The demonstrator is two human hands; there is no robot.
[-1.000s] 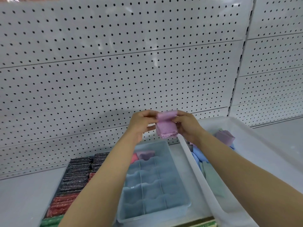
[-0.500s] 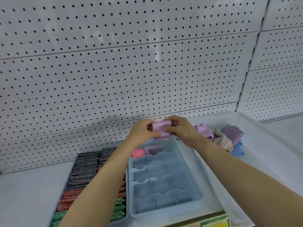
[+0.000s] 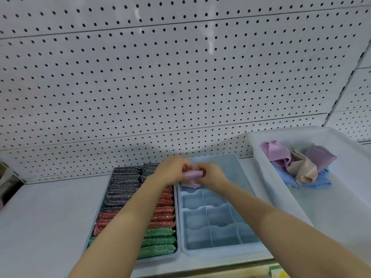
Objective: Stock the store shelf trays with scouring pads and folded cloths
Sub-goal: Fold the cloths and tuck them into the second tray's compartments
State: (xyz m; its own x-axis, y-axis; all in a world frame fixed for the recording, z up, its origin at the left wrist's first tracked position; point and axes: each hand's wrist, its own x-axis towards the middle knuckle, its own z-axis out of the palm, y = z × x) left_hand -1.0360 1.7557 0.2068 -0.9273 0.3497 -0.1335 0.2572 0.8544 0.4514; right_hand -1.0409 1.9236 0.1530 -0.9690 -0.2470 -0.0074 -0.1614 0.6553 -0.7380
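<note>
Both hands hold a folded pink cloth [image 3: 192, 176] over the far end of the blue divided tray [image 3: 220, 247]. My left hand [image 3: 170, 170] grips its left end and my right hand [image 3: 210, 173] pinches its right end. The cloth's lower edge hangs down to the tray's back row of cells. To the left, a second tray holds rows of black scouring pads [image 3: 124, 185], red scouring pads [image 3: 164, 209] and green scouring pads [image 3: 158, 243]. My left forearm hides part of them.
A white bin [image 3: 341, 207] on the right holds loose purple, beige and blue cloths [image 3: 299, 165]. White pegboard [image 3: 180, 77] backs the shelf. The grey shelf surface [image 3: 46, 217] stretches to the left. A price label [image 3: 279, 271] shows at the shelf's front edge.
Both hands have dropped with the pink cloth from chest height down to the far end of the divided tray. The cloth is folded smaller. The view has tilted down.
</note>
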